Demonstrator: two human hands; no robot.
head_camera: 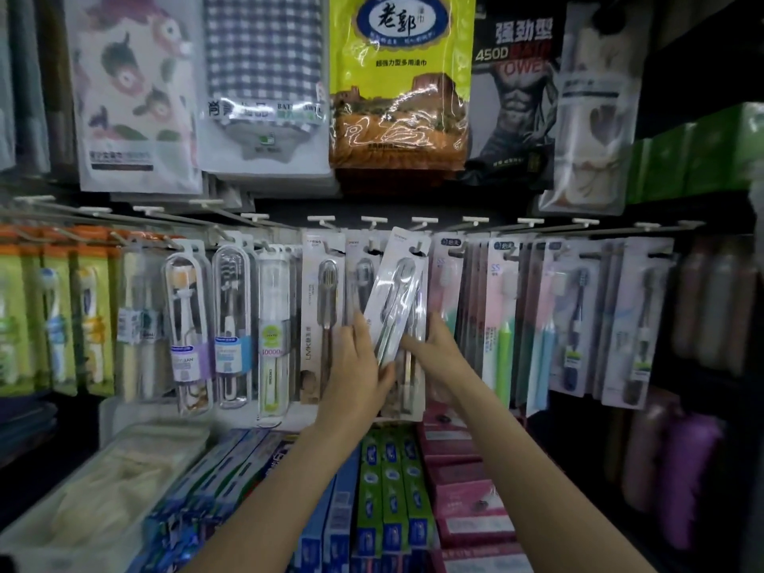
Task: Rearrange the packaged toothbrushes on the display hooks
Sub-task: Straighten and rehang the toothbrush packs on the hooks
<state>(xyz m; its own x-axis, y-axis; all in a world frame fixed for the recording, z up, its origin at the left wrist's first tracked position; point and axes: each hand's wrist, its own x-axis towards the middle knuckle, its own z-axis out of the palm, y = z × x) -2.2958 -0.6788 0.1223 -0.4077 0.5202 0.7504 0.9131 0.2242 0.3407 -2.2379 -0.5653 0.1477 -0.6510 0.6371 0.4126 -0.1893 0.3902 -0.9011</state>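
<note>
Toothbrush pack point(396, 289) sits in your left hand point(360, 366), tilted with its top leaning right, in front of the middle of the hook row point(372, 220). It's a long white card with a clear blister; pale brush heads near the top, silvery handles running down. Small grey print on the header, too blurred to read. Its hang-hole end is up by the hooks; can't tell if it's on a hook or just off it.

Your left hand grips the pack's lower end, fingers curled round the left edge, thumb side at the bottom corner. Your right hand point(434, 345) is just beside it, fingers fairly straight, touching the packs hanging behind point(413, 366); it pinches nothing that you can see.

Beside the pack on the left hang a beige LMK pack point(321, 316) and a dark-headed one point(363, 275). On the right, pink SS packs point(448, 283). Towel bags point(400, 84) hang on the row above; toothpaste boxes point(390, 481) lie on the shelf below.
</note>
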